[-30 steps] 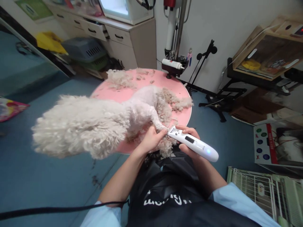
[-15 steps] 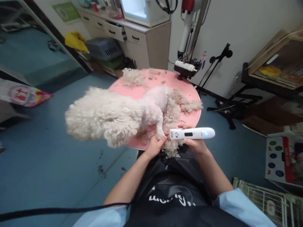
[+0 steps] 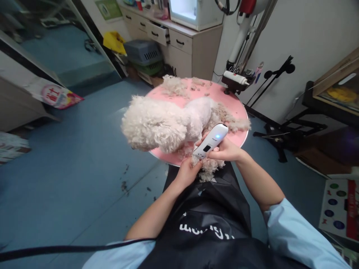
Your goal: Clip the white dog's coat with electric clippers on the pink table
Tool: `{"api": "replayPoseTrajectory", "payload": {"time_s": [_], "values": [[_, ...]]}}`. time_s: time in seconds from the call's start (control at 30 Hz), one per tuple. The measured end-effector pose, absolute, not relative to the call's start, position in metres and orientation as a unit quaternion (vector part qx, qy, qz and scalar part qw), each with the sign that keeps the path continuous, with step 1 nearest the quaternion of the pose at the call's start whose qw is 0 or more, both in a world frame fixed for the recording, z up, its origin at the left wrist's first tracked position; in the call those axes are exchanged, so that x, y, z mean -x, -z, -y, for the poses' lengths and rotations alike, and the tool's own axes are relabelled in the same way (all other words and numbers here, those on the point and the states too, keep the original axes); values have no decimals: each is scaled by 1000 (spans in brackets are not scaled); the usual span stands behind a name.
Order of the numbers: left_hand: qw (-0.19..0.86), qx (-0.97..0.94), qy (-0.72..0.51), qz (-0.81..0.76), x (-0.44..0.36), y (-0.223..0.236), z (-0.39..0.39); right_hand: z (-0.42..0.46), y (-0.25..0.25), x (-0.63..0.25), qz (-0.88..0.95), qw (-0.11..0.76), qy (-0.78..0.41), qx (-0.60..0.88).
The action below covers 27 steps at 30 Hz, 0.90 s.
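Observation:
A white curly-haired dog (image 3: 157, 121) is on a round pink grooming table (image 3: 235, 106); its back is clipped short, while the head and neck are still fluffy. My left hand (image 3: 188, 172) is closed round the dog's front paw at the table's near edge. In my right hand (image 3: 224, 149) is a white hair clipper (image 3: 211, 142) with a lit blue light, slanting so that its head end points down-left at the paw. The blade is hidden by the paw and fingers. Cut fur (image 3: 210, 168) hangs over the table edge beside my hands.
More cut fur (image 3: 175, 86) lies on the table's far side. A holder with a white bottle (image 3: 235, 77) is fixed at the far right edge, by a dryer on a stand (image 3: 239, 41). Behind are drawers (image 3: 179, 43) and a pet carrier (image 3: 144, 52).
The clipper has turned from level to slanting, its rear end now up and away from me. The dog's head has moved right, closer to the table. My left hand still holds the paw.

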<state>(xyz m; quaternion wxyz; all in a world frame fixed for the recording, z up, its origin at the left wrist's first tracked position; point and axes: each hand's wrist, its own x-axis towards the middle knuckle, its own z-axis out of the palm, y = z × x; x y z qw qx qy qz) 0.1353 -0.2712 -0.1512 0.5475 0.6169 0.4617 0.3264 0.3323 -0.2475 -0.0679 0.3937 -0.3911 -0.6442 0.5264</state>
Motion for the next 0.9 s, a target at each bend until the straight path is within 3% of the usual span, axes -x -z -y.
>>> {"api": "replayPoseTrajectory", "payload": {"time_s": [0.47,0.9], "values": [[440,-609,-320,-578,-137,143,278,232,53,-301,649,318,-511,466],[532,-547,-328,-556,-129,153,268,235,85,-301,575,388,-605,391]]}}
